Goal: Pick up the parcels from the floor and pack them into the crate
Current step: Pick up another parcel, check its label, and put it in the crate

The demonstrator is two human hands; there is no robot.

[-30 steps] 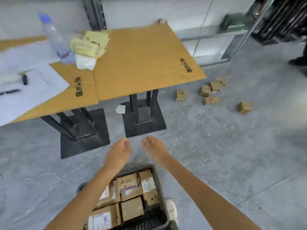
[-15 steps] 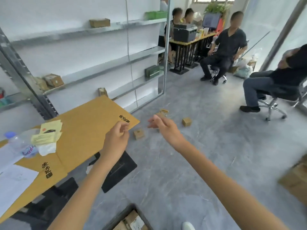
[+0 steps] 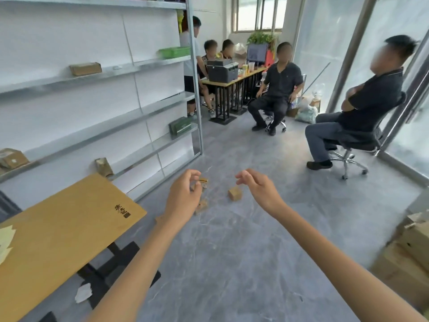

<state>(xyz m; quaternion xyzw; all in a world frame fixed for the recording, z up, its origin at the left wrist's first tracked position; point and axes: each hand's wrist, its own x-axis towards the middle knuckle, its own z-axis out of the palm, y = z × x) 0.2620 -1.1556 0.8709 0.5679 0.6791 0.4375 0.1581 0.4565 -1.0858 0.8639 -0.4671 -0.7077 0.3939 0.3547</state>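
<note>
Several small brown cardboard parcels lie on the grey floor ahead of me. One parcel (image 3: 235, 193) sits between my two hands. Two more, a far parcel (image 3: 203, 181) and a near parcel (image 3: 201, 206), show partly behind my left hand (image 3: 183, 198). That hand is stretched forward with loosely curled fingers and holds nothing. My right hand (image 3: 257, 187) is also stretched forward, its fingers apart and empty, just right of the middle parcel. Both hands hang in the air above the floor. The crate is out of view.
A wooden table (image 3: 58, 240) on black feet stands at the left. Metal shelving (image 3: 116, 112) with a few boxes lines the left wall. Seated people (image 3: 278, 89) on wheeled chairs (image 3: 348, 156) are ahead and at right. Large cardboard boxes (image 3: 408, 256) stand at the right edge.
My view has swung up from the crate at my feet to the room ahead. The crate has dropped out of view. Both empty hands stay stretched out toward the parcels.
</note>
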